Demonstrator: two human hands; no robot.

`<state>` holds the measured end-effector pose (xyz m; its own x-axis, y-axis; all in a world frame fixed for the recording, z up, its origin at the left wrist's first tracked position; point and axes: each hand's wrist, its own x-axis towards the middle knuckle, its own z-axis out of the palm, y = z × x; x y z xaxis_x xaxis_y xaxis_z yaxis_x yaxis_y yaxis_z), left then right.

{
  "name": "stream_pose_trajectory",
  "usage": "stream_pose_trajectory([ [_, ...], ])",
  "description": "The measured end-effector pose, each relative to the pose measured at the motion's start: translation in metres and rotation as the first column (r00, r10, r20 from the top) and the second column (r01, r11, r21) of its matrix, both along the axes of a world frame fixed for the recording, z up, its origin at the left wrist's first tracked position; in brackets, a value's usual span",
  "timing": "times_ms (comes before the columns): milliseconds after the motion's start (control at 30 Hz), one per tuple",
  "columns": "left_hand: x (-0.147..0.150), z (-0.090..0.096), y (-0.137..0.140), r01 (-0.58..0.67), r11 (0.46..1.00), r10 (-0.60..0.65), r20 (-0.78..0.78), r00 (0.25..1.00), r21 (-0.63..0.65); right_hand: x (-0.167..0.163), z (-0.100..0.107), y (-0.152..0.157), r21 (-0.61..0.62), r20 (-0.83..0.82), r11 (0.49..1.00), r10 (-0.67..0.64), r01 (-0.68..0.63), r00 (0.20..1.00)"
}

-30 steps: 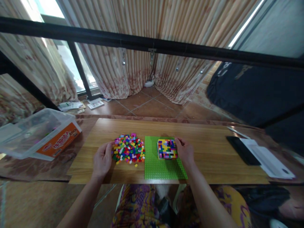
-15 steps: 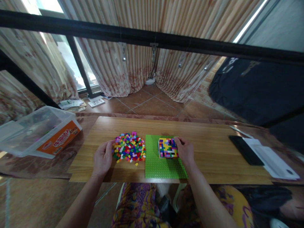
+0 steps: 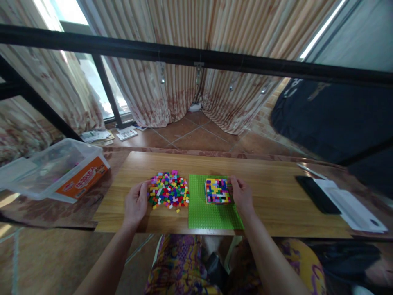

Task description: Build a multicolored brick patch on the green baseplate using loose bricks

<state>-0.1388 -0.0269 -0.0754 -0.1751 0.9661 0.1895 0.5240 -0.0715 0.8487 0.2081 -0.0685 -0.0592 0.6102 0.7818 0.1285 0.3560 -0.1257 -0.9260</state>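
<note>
A heap of small multicoloured toy bricks [image 3: 170,190] lies on the wooden table. At its left edge rests my left hand [image 3: 136,203], loosely bent, its fingertips by the bricks with no held brick visible. Right of the heap is a green studded baseplate [image 3: 199,217]. A low rectangular block of many-coloured bricks [image 3: 217,191] stands on the plate, its top a patchwork of yellow, blue, white, black and pink. Against the right side of this block is my right hand [image 3: 242,196], thumb and forefinger slightly apart, nothing seen between them.
To the left stands a clear plastic bin [image 3: 70,168] with an orange label. A black phone [image 3: 317,194] and a white tray-like piece [image 3: 353,205] lie at the table's right end. A dark metal bar [image 3: 184,53] crosses beyond the table, before striped curtains [image 3: 178,90].
My right hand has shifted from the top right corner of the brick block slightly rightward, uncovering its right edge. My left hand stays by the heap. The view has tilted slightly.
</note>
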Motion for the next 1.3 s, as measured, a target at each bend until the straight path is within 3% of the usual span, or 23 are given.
stream_pose_trajectory([
  [167, 0.002, 0.003, -0.001, -0.007, 1.000, 0.007, -0.014, 1.000, -0.008, -0.013, 0.023, -0.019, 0.044, 0.017, 0.997, -0.072, 0.071, 0.997],
  [267, 0.003, 0.004, -0.002, -0.006, 1.000, 0.005, -0.010, 1.000, -0.017, -0.043, 0.041, -0.034, 0.092, 0.078, 0.994, 0.043, -0.050, 0.996],
  [333, 0.004, 0.003, -0.002, 0.004, 1.000, -0.004, 0.001, 1.000, -0.023, -0.069, 0.046, -0.044, 0.061, 0.146, 0.979, 0.183, -0.194, 0.972],
  [433, 0.003, 0.002, -0.002, 0.013, 1.000, -0.012, 0.020, 1.000, -0.025, -0.105, 0.040, -0.056, -0.050, 0.289, 0.851, 0.513, -0.523, 0.808],
  [500, 0.003, 0.001, -0.002, 0.011, 1.000, -0.010, 0.011, 1.000, -0.023, -0.123, 0.032, -0.059, -0.143, 0.362, 0.782, 0.612, -0.607, 0.703],
  [633, 0.003, 0.003, -0.003, 0.017, 1.000, -0.017, -0.019, 1.000, -0.010, -0.140, 0.019, -0.056, -0.335, 0.468, 0.728, 0.680, -0.598, 0.565],
  [800, 0.005, 0.005, -0.003, -0.002, 1.000, 0.002, -0.015, 1.000, -0.015, -0.146, 0.013, -0.049, -0.434, 0.543, 0.709, 0.698, -0.556, 0.466],
  [967, 0.005, 0.005, -0.002, -0.011, 1.000, 0.011, -0.019, 1.000, -0.011, -0.147, 0.011, -0.052, -0.371, 0.518, 0.733, 0.673, -0.570, 0.528],
  [1133, 0.002, 0.000, -0.001, 0.006, 1.000, -0.005, 0.009, 1.000, -0.018, -0.138, 0.026, -0.061, -0.203, 0.361, 0.783, 0.618, -0.588, 0.699],
  [1300, 0.002, 0.002, -0.001, -0.010, 1.000, 0.010, -0.008, 1.000, -0.002, -0.108, 0.041, -0.064, -0.036, 0.203, 0.876, 0.477, -0.480, 0.855],
])
